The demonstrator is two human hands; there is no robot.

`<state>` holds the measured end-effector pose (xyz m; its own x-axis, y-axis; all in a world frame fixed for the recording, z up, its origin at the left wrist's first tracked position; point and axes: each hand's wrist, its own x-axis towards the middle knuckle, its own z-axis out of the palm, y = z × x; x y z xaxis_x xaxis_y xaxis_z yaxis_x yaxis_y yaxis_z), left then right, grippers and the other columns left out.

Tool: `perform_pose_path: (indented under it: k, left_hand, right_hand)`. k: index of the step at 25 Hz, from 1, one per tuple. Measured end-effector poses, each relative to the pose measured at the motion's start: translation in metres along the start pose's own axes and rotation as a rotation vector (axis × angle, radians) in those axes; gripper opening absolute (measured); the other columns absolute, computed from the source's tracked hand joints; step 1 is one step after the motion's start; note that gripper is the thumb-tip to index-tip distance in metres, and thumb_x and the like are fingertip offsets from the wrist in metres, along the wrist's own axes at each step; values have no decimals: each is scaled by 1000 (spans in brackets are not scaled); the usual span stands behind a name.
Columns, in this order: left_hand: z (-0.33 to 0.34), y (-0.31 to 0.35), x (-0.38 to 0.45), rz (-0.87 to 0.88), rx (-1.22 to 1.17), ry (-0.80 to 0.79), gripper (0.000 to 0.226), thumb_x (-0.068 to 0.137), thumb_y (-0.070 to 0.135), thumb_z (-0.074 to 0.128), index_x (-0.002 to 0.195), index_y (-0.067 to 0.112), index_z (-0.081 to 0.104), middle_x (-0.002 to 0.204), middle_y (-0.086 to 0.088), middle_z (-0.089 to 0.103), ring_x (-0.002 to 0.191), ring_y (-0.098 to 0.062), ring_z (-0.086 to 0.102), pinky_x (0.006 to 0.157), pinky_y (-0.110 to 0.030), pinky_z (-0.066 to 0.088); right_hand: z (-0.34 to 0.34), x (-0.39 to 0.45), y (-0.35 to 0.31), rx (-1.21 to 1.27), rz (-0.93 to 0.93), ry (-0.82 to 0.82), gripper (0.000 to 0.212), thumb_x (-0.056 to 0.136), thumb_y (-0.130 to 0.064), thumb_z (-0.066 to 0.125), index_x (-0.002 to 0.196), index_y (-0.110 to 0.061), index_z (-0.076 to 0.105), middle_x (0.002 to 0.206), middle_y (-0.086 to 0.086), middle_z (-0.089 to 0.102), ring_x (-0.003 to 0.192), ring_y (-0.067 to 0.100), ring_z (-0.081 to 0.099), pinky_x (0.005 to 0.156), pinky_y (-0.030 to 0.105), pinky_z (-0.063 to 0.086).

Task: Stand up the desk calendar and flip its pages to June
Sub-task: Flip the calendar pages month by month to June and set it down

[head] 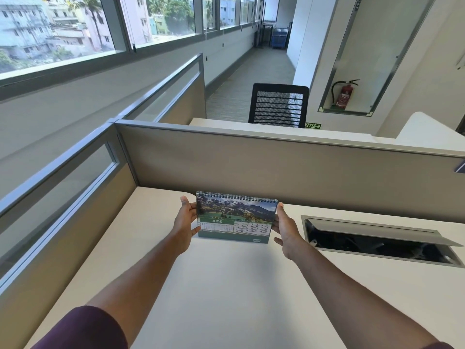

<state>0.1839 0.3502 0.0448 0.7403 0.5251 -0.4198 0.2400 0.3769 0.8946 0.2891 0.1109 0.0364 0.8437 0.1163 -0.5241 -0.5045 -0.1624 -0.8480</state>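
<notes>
Two bare hands flank the desk calendar (236,217), which stands upright on the white desk (226,285) just in front of the beige partition panel (276,167). Its spiral binding runs along the top edge, and the facing page reads JUNE beneath a mountain photograph, with the date grid to the right.

Left hand (185,222): fingers extended along the calendar's left edge, thumb low near the base. Contact with the edge appears light; whether it is pressing or merely steadying cannot be told. Right hand (285,229): fingers spread, fingertips at or just beside the right edge, palm turned inward. Neither hand is closed around the item.

Handling assessment: the calendar looks light, a card easel carrying thin paper leaves on a wire coil. The card base should be stiff enough to stand unaided, but a light item of this kind would tip or slide readily on the smooth desk if knocked. The leaves are likely to crease or tear at the coil if pulled sideways. The side edges of the card base, where both hands now sit, are judged the safest points to take hold.

Task status: both requirements appear met. The open cable hatch (377,238) lies near to the right, apart from the calendar.
</notes>
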Motion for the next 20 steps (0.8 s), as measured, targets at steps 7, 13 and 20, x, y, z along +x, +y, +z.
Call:
perform_pose_path:
  k: [7,13,20]
  left_hand:
    - [1,2,1,-11,12,-1,55,98,63,18,103,26,58,123,-2,58,125,-22,50,109,-50,38]
    - [1,-2,3,-9,14,22,56,98,62,25,122,21,52,139,-8,55,135,-26,46,107,-47,37]
    - [-5,-8,-11,16,105,63,57,99,55,36,136,12,45,144,-5,49,138,-27,39,111,-48,30]
  right_hand:
    - [1,2,-1,3,-4,0,67,97,-70,34,121,-18,68,103,-5,74,111,19,62,92,42,37]
    - [-2,3,4,29,13,-18,66,101,-66,28,116,-18,70,105,-7,73,105,12,62,103,47,37]
    - [-12,-8,4,35,13,-22,70,100,-69,29,130,-14,60,128,-2,65,119,14,56,108,49,38]
